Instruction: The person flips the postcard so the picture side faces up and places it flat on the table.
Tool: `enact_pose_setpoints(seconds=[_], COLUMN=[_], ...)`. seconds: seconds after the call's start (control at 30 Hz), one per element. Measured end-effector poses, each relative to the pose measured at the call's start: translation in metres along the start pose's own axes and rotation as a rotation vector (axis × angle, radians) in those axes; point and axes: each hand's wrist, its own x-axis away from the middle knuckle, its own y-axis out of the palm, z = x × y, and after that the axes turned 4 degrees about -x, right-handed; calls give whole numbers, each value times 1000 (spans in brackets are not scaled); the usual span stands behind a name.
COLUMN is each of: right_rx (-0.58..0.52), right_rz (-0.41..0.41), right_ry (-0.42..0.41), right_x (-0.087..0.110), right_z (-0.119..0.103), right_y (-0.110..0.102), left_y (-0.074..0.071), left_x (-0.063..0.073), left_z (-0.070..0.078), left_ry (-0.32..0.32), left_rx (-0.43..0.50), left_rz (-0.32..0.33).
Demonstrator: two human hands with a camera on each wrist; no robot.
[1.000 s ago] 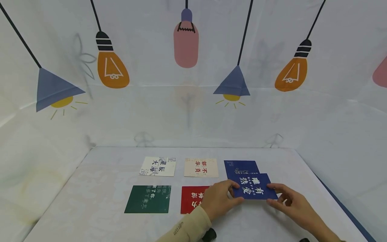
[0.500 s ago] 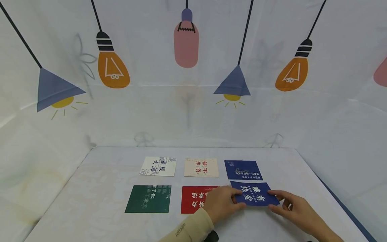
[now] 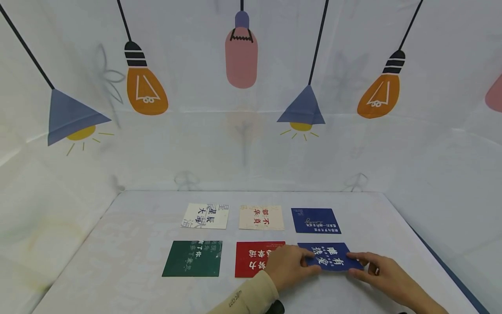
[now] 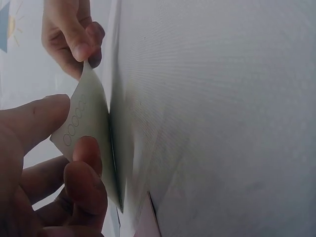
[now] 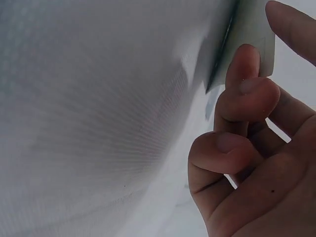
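A blue postcard with white lettering [image 3: 331, 256] is held between both hands at the right front of the table. My left hand [image 3: 289, 267] pinches its left edge, and my right hand [image 3: 384, 272] pinches the right edge. From the left wrist, the pale underside of the postcard [image 4: 94, 123] shows a row of printed circles. It tilts close over the tabletop; whether its lower edge touches, I cannot tell. Directly behind it lies another blue card [image 3: 316, 221]. A red card [image 3: 251, 259] lies beside my left hand, which hides part of it.
A green card [image 3: 192, 258] lies at front left. Behind it are a white card [image 3: 205, 216] and a cream card [image 3: 261, 217]. The white tabletop [image 3: 117, 244] meets a hanging cloth [image 3: 251, 152] printed with lamps at its back edge.
Both hands have brought the blue postcard toward the front and lower, off the other blue card it overlapped in view. That card now shows whole; the other cards have stayed put.
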Motion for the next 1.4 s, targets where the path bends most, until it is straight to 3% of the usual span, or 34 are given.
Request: enact_pose_setpoints(seconds=[0.23,0.53,0.8,1.4], right_rx=[0,-11,-27,-4], right_rz=[-50,-69,-86,-80], right_ry=[7,18,72,169], right_x=[-1,-1,-2,-8], right_z=[4,4,2,-1], right_y=[1,3,4,6], left_y=[0,-1,-1,1], left_x=[1,1,0,0], left_z=[1,4,4,3], left_ry=[-8,-65,-95,-102], left_rx=[-13,-20,35,29], left_rz=[-21,-91,-99,-115])
